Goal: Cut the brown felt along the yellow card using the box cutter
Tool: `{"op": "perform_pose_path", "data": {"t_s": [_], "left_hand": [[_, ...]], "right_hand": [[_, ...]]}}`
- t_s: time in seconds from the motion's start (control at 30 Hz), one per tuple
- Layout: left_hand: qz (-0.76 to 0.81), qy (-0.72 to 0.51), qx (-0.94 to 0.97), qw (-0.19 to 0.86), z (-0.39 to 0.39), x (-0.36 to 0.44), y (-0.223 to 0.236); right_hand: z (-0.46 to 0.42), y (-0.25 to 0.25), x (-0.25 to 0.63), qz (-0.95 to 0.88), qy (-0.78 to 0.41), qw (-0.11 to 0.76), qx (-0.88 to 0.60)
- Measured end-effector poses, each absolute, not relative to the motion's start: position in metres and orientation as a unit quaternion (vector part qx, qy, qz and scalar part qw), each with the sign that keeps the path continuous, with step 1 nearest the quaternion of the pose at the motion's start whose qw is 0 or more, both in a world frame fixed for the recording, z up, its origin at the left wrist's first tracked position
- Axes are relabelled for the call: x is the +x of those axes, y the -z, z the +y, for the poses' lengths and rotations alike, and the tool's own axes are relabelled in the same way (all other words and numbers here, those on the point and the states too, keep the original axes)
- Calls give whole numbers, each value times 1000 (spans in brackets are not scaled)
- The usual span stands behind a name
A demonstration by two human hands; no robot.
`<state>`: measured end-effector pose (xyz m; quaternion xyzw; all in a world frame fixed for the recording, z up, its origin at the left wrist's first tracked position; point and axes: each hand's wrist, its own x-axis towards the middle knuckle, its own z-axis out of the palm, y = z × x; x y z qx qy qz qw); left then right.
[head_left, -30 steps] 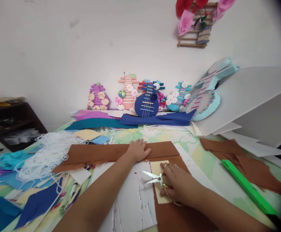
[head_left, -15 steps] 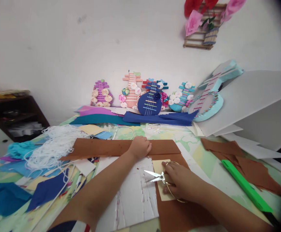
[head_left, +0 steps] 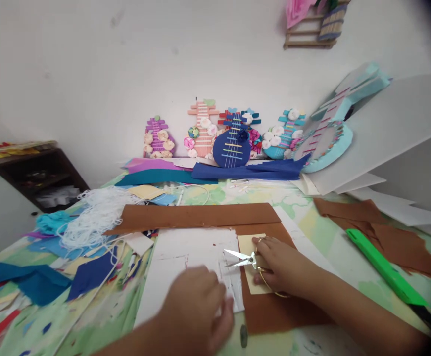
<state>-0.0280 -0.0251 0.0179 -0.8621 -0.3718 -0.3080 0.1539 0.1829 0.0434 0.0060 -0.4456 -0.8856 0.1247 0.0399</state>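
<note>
My right hand is closed around the gold handles of the scissors. Their silver blades are spread and point left. Beneath them is a small cream piece of paper on a brown sheet. My left hand, slightly blurred, hovers low over a white board, fingers loosely bent and thumb apart, with nothing visible in it. A long brown strip lies across the top of the board and the brown sheet.
White yarn and coloured scraps cover the left side. A green utility knife lies at right beside brown scraps. Behind stand decorated lute shapes, including a dark blue one; large white sheets lean at right.
My left hand has left the brown strip and come back toward me over the white board. My right hand keeps the scissors in nearly the same place. The view has tilted down slightly.
</note>
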Motion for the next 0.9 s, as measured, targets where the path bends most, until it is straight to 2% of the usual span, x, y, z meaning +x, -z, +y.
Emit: {"op": "perform_pose_path", "data": {"t_s": [0.1, 0.2, 0.4, 0.7, 0.9], "left_hand": [[-254, 330, -888, 193, -46, -8, 12], [-251, 340, -879, 218, -51, 3, 42], [-249, 195, -906, 282, -62, 3, 81], [-319, 323, -855, 250, -81, 16, 73], [-331, 313, -862, 221, -88, 18, 66]], "right_hand": [[43, -7, 180, -890, -112, 45, -439], [40, -5, 178, -898, -104, 46, -426], [34, -1, 175, -905, -91, 41, -413], [25, -2, 172, -908, -89, 34, -408], [25, -1, 170, -908, -70, 25, -411]]}}
